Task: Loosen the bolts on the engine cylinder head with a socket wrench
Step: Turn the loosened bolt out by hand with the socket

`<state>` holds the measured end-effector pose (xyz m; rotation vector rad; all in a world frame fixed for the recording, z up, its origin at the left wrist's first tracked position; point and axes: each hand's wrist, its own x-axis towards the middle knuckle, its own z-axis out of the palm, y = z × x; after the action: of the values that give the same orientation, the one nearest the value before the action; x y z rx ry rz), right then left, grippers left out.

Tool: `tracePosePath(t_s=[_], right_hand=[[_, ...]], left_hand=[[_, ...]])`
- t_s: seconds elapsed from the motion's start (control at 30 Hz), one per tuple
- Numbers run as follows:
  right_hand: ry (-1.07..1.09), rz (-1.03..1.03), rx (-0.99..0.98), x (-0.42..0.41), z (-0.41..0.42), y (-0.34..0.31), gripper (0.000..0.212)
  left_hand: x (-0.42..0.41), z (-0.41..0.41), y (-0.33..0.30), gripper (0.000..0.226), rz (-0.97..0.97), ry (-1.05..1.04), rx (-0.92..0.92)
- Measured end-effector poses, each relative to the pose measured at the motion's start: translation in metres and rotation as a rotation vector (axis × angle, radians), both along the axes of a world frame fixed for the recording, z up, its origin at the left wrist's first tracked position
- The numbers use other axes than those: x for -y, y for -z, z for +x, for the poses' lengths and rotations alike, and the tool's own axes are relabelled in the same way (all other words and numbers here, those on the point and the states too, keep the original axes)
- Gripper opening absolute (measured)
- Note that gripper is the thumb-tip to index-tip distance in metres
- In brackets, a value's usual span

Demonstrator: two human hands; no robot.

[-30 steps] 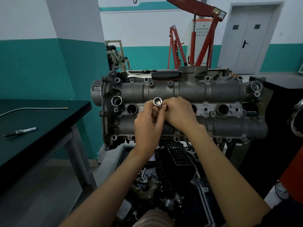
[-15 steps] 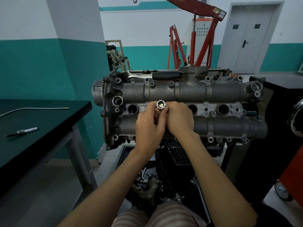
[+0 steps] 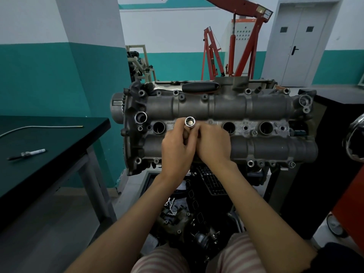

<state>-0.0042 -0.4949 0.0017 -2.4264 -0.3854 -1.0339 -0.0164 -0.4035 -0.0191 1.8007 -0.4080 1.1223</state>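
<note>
Grey cast-metal engine cylinder head (image 3: pixel 256 107) fills my view while my left hand (image 3: pixel 177 152) and right hand (image 3: pixel 213 144) together pinch a shiny round steel socket (image 3: pixel 190 122) just above it.

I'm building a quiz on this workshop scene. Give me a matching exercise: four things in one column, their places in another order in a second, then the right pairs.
Things:
1. socket
2. wrench handle
3. spark plug
4. hoist

Places:
A. on the dark table at left
B. by the back wall
C. held in both hands
D. lying on the engine's far edge

Pairs: 1-C, 2-D, 3-A, 4-B
</note>
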Motion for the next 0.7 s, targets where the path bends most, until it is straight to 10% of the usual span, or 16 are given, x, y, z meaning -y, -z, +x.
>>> tracePosePath(t_s=[0.7], right_hand=[[-0.228,-0.120,-0.200,0.017,0.023,-0.028,0.023]], left_hand=[[0.004,0.004,-0.002,0.024,-0.184,0.089,-0.017]])
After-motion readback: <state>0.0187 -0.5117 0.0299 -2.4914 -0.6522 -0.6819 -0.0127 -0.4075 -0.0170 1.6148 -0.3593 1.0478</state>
